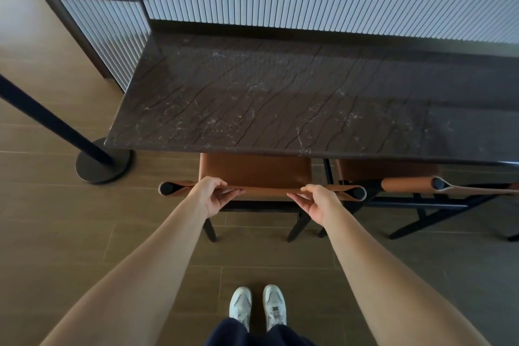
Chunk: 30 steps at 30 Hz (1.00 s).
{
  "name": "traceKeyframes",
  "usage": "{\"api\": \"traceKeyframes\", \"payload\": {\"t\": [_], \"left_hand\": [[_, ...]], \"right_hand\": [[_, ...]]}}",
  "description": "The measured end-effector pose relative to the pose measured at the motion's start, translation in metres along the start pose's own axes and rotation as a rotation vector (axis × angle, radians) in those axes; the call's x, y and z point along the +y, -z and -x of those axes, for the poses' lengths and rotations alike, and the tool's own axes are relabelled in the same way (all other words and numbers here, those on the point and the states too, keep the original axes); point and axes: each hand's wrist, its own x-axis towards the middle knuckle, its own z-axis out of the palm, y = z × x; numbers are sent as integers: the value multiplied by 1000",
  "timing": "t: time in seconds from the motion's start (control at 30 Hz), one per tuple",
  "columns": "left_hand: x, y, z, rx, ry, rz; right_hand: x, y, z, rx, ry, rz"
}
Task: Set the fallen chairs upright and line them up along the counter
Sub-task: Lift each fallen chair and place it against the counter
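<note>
left hand, right hand: leather backrest

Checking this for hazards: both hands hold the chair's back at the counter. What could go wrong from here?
1. The left hand and right hand grip only the soft leather backrest, which may flex or slip instead of steering the chair.
2. Shifted rightward, its frame could knock the neighbouring chair, which stands close.
3. Pushed further in, the backrest may strike the counter edge.
</note>
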Motion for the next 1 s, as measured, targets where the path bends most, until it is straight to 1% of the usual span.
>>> {"api": "traceKeyframes", "payload": {"t": [0.37, 1.0], "left_hand": [[12, 3, -3, 39, -26, -6], [2, 12, 2, 24, -15, 5]], "right_hand": [[4, -11, -2, -29, -21, -32], [10, -7, -1, 8, -11, -25]]}}
